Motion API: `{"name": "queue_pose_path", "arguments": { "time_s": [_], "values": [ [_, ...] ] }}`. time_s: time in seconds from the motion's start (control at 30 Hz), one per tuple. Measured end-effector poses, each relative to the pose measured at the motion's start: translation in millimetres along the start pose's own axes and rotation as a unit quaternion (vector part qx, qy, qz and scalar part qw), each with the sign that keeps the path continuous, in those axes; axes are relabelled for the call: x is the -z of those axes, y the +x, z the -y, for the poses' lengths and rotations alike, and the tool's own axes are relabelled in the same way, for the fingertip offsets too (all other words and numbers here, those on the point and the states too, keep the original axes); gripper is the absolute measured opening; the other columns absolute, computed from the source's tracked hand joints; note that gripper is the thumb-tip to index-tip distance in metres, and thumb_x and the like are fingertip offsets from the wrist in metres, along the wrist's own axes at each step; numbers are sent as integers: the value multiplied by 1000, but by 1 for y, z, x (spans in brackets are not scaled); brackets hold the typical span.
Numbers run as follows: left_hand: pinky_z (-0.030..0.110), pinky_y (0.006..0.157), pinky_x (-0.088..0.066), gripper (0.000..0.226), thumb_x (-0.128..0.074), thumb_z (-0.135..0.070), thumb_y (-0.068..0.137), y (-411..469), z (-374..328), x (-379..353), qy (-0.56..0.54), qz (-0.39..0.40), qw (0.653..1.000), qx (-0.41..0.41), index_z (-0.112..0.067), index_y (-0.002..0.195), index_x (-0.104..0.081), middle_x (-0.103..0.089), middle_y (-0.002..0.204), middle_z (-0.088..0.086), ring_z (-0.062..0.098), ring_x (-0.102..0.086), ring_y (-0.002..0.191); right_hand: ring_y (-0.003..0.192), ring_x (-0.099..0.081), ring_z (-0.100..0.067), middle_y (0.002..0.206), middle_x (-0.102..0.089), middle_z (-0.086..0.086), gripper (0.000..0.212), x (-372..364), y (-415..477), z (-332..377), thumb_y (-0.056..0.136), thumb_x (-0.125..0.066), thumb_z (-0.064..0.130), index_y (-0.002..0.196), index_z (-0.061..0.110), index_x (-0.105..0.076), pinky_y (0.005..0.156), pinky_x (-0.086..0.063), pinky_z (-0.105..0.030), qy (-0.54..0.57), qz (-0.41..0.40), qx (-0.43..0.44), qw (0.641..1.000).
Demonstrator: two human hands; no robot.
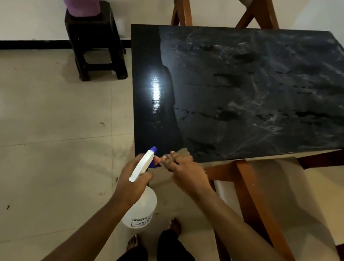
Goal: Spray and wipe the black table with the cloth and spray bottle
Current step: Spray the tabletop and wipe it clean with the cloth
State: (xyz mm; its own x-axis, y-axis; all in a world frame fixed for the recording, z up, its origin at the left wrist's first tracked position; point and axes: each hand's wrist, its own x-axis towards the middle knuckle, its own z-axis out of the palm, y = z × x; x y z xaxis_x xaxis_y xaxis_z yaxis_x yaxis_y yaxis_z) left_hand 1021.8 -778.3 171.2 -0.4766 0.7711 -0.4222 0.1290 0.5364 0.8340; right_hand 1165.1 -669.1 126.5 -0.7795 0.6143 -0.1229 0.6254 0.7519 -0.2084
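The black table (261,87) fills the upper right. A glossy clean strip runs along its left side, and the rest is smeared with whitish streaks. Just off the table's near-left corner, my left hand (130,182) grips a white spray bottle (140,210) by the neck. Its blue nozzle points toward that corner. My right hand (187,170) is at the same corner, next to the nozzle, with its fingers curled over a small greyish cloth (182,152). The hand is blurred and hides most of the cloth.
A wooden chair (218,2) stands at the table's far side, and another chair (267,199) is tucked under the near edge on my right. A black stool (95,40) carrying a purple tub (81,1) stands by the wall on the left. Tiled floor lies to the left.
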Motion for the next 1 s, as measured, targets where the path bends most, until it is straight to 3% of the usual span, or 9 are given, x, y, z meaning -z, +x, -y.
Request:
{"name": "queue_pose_path", "arguments": {
  "time_s": [0.1,0.23,0.4,0.5,0.6,0.67,0.73,0.8,1.0],
  "values": [
    [15,72,-48,38,-62,-9,87,5,-8,-23,26,57,998,-13,-28,119,-55,-63,108,-1,14,-60,92,123,-49,-14,144,-47,-1,54,42,-25,-35,92,-60,17,142,25,-44,99,-39,-21,164,-38,-154,974],
    [27,80,-55,37,-65,-11,87,11,-18,-53,51,55,997,4,-22,123,-58,-61,109,1,17,-59,93,100,-51,-3,128,-59,0,51,81,-55,-83,90,-61,10,139,19,-51,69,-33,4,354,-197,-337,850],
    [39,79,-60,29,-66,-23,88,22,-24,-72,81,2,994,67,-15,114,-59,-64,101,4,21,-62,84,111,-51,6,133,-58,9,49,88,-59,-108,90,-60,11,137,23,-53,89,-38,-4,435,-245,-339,798],
    [33,76,-59,37,-65,-21,89,18,-25,-71,71,-17,994,87,-11,122,-53,-58,99,4,16,-58,79,112,-54,-1,135,-54,6,51,84,-50,-107,92,-58,11,141,22,-48,92,-41,-12,415,-251,-326,811],
    [40,81,-58,18,-63,-9,89,10,-35,-58,4,-23,998,56,-16,104,-56,-61,94,2,19,-62,88,102,-60,-5,136,-42,8,56,70,-32,-91,96,-52,15,148,27,-33,80,-48,-13,386,-190,-265,863],
    [37,80,-57,25,-58,3,87,8,-47,-45,-67,-18,997,32,-21,96,-62,-67,97,3,21,-64,97,124,-47,-12,147,-34,1,59,47,-17,-78,98,-49,21,151,26,-24,95,-42,-17,273,-138,-205,930],
    [33,78,-56,34,-54,8,85,10,-60,-32,-98,-31,995,7,-21,98,-66,-70,98,1,18,-65,99,143,-23,-24,157,-22,-6,61,14,-3,-66,98,-42,33,152,26,-16,112,-33,-42,140,-67,-146,977],
    [32,77,-57,35,-51,10,84,14,-75,-21,-105,-45,993,-31,-16,101,-67,-71,98,-1,15,-66,99,147,-6,-29,161,-14,-6,62,-12,8,-60,96,-33,44,153,29,-12,116,-16,-57,56,-20,-121,991],
    [27,75,-59,38,-49,12,83,41,-111,5,-123,-98,976,-150,-13,107,-65,-69,105,0,12,-64,104,148,3,-30,162,-2,-3,70,-10,51,-70,92,-26,58,154,32,-5,114,0,-57,-7,3,-116,993]
  ]
}}
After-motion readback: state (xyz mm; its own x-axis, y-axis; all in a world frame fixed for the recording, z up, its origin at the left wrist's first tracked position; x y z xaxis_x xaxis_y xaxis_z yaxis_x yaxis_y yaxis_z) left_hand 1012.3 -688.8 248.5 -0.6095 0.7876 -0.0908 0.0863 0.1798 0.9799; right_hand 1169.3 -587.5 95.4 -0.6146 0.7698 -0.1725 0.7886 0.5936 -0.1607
